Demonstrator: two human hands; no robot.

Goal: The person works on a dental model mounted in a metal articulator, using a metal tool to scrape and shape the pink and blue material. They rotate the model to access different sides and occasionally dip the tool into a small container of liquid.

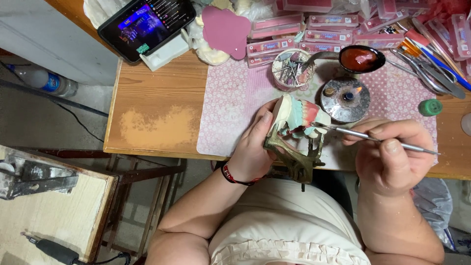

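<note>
Where wax gleams pink [310,114] — slim steel pick [373,137].

Left hand [252,149] hides the dental model's [294,115] near side; pink boxes [343,22] run off the top edge, labels too small.

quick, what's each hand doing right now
Left hand: closed around the dental model on its brass articulator.
Right hand: closed on a thin metal tool, tip at the model.

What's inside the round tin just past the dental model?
The round tin holds a bundle of thin metal tools, standing at angles. Its bottom is covered by them.
</note>
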